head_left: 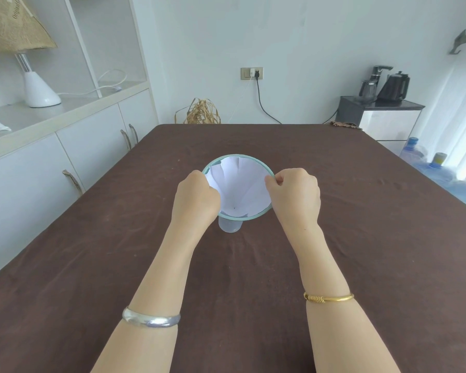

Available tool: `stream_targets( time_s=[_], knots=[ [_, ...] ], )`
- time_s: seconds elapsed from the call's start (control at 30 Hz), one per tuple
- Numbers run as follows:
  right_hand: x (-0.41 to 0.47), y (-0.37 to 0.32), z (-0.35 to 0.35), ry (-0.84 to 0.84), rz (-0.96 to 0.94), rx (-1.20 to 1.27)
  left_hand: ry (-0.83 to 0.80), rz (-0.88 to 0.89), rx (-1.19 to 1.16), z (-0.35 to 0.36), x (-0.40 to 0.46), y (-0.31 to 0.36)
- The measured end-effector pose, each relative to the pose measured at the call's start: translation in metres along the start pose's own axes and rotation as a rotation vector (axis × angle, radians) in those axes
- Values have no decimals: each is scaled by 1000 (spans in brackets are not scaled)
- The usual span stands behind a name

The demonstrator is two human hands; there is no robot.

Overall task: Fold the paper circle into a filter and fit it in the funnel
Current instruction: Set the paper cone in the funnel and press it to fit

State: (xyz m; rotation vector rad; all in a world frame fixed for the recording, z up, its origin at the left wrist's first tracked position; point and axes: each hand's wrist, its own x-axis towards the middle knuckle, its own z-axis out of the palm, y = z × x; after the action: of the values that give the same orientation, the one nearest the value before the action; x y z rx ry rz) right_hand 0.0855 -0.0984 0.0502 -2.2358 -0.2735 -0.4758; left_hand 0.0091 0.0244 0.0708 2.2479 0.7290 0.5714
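funnel [253, 159] stem hidden by cup [230, 226]

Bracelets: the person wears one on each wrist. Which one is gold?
The gold bracelet is on the right wrist, thin with a coiled section; the left wrist's silver bracelet is broader.

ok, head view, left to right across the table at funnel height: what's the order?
Left hand gripping the rim → white paper filter inside the funnel → right hand pinching the opposite rim.
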Motion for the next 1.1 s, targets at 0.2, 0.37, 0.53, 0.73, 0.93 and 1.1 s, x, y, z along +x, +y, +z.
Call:
stream_targets(
  time_s=[0.2,0.37,0.53,0.73,0.93,1.1],
  knots=[
    [1,0,1,0,-9,-13,-25,11,14,-2,-1,0],
    [1,-1,0,-2,-22,-57,-107,25,46,-3,3,0],
    [0,-2,0,-12,-24,-70,-66,341,213,-6,31,14],
    [-1,-3,0,-19,-23,-90,-41,388,135,4,49,17],
    [0,-2,0,-35,-44,-111,-8,414,137,3,53,16],
    [1,1,1,-65,-75,-78,0,439,145,3,54,16]
  ],
)
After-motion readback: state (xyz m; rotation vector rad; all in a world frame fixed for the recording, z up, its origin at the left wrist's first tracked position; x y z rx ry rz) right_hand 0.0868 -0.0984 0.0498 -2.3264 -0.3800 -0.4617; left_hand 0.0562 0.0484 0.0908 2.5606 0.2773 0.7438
